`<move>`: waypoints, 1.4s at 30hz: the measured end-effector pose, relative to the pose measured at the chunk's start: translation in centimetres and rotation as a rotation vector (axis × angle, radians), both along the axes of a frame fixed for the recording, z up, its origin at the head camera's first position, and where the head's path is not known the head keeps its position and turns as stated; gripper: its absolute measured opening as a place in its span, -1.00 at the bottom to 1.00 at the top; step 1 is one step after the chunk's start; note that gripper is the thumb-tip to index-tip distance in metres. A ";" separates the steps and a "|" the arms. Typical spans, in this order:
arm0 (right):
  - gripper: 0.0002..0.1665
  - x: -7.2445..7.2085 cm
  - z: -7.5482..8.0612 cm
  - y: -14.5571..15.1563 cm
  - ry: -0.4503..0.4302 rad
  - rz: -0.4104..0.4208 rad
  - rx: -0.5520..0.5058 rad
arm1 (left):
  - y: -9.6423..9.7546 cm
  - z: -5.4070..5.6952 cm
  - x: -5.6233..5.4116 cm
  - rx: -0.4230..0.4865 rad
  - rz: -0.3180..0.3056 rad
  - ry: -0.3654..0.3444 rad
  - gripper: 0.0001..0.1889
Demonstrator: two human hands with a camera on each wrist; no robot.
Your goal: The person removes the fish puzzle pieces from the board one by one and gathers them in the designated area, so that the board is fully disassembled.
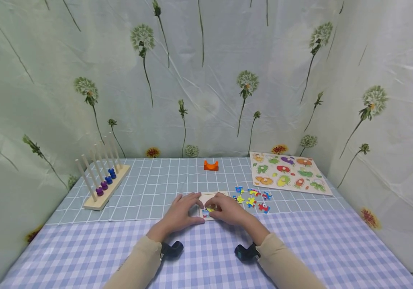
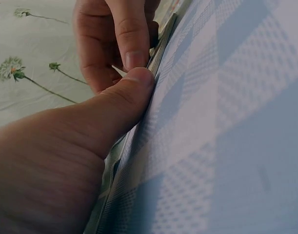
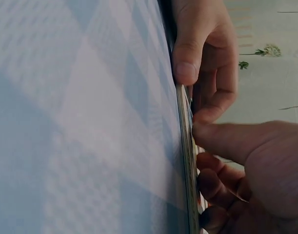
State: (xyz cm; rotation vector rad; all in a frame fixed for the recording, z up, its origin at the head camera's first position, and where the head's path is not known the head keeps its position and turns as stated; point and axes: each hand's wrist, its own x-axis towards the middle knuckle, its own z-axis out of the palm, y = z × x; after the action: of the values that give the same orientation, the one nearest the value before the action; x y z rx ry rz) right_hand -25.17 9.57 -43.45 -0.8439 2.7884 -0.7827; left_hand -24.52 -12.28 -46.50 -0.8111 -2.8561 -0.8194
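A small wooden puzzle tray [image 1: 206, 197] lies between both hands, with a blue and red jigsaw piece [image 1: 205, 214] in its near left corner. My left hand [image 1: 182, 211] holds the tray along its left side, thumb at the near corner and fingers farther up. In the left wrist view, the thumb [image 2: 131, 85] presses the tray's edge. My right hand [image 1: 229, 209] reaches over the tray from the right, its thumb and curled fingers pinching a yellow jigsaw piece [image 1: 210, 208]. The right fingers [image 3: 212, 183] are low over the tray in the right wrist view, partly hiding the piece.
Several loose jigsaw pieces [image 1: 251, 202] lie right of the tray. Behind them is a vegetable peg puzzle board [image 1: 271, 170]. An orange block [image 1: 211, 167] sits at the back. On the left stands a wooden base [image 1: 99, 202] with upright rods and purple and blue beads [image 1: 104, 185].
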 end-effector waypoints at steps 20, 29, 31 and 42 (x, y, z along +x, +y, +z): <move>-0.67 0.0 -0.2 -0.3 -0.001 -0.034 0.003 | 0.0 0.0 0.0 0.020 0.020 -0.021 -0.59; -0.65 0.2 0.5 -0.2 -0.001 -0.016 0.016 | 0.0 0.1 -0.1 0.014 0.024 -0.023 -0.59; -0.68 0.2 0.7 -0.1 -0.003 -0.014 0.018 | 0.0 0.0 -0.1 0.013 0.023 -0.024 -0.59; -0.83 0.3 1.7 0.7 -0.030 0.073 -0.099 | 0.0 0.0 -0.2 0.022 0.019 -0.018 -0.60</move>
State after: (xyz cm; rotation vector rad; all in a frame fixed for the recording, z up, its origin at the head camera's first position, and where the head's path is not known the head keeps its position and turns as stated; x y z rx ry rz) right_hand -24.88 10.24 -41.72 -0.9356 2.6953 -0.9199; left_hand -24.68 -12.26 -46.54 -0.7771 -2.8601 -0.8592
